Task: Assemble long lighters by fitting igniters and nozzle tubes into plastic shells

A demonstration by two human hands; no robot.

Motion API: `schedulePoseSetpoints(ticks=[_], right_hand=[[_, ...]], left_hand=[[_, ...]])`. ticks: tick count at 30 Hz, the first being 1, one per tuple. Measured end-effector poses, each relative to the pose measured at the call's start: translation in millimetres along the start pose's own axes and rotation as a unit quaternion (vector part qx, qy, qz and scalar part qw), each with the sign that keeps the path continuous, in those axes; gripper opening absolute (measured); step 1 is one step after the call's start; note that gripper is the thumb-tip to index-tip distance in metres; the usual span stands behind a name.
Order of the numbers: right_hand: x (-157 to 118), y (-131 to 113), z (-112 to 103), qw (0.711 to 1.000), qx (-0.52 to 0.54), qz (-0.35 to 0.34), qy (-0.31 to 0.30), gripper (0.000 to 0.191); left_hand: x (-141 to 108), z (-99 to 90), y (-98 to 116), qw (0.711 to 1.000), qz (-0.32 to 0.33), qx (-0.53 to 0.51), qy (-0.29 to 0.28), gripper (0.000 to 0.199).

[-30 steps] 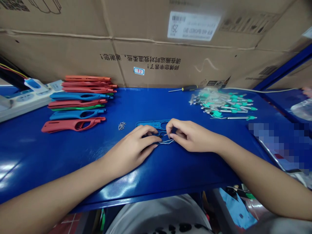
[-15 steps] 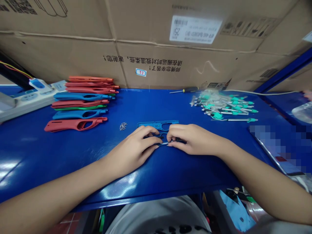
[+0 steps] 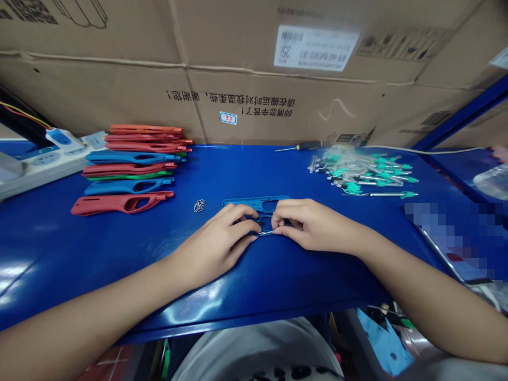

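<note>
On the table, a blue gas-lighter casing half (image 3: 242,202) lies flat just beyond my fingers. A second blue casing half (image 3: 268,234) is nearer to me, mostly hidden under both hands. A thin white wire (image 3: 265,232) runs along it between my fingertips. My left hand (image 3: 226,233) is closed, its thumb and fingers on the near casing half's left part. My right hand (image 3: 313,225) pinches at the wire on the right, the thumb and index fingertip close together. Small dark parts show by the left fingertips, too small to name.
Several red, blue and green lighter casings (image 3: 123,203) are stacked at left, beside a power strip (image 3: 47,159). Small screws (image 3: 199,205) lie in a pile. A screwdriver (image 3: 301,146) and metal-tube igniter assemblies (image 3: 369,172) lie towards the back. A cardboard box (image 3: 234,79) stands behind.
My right hand has shifted slightly left and up, its fingers now further along the wire. The left hand keeps its place on the near casing half.
</note>
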State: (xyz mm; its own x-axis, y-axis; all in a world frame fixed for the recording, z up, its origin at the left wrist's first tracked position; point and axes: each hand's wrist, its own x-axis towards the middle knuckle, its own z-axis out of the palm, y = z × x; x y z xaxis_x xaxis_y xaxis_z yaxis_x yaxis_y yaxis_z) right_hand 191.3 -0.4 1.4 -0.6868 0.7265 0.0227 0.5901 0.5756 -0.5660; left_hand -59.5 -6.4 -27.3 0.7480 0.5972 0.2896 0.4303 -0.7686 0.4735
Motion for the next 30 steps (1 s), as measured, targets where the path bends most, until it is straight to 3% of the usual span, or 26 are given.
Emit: schedulePoseSetpoints(ticks=[9, 20, 30], right_hand=[[-1.8, 1.1, -2.6, 1.0, -0.015, -0.018, 0.018, 0.005], [-4.5, -3.5, -8.3, 0.999, -0.033, -0.029, -0.008, 0.017], [-3.3, -4.8, -5.8, 0.999, -0.043, -0.012, -0.003, 0.01]], left_hand=[[-0.1, -0.7, 2.4, 1.0, -0.011, 0.0, -0.005, 0.019], [-0.9, -1.1, 2.0, 1.0, 0.001, -0.001, 0.008, 0.023], [-2.1, -1.3, 3.6, 1.0, -0.014, 0.006, -0.006, 0.018]])
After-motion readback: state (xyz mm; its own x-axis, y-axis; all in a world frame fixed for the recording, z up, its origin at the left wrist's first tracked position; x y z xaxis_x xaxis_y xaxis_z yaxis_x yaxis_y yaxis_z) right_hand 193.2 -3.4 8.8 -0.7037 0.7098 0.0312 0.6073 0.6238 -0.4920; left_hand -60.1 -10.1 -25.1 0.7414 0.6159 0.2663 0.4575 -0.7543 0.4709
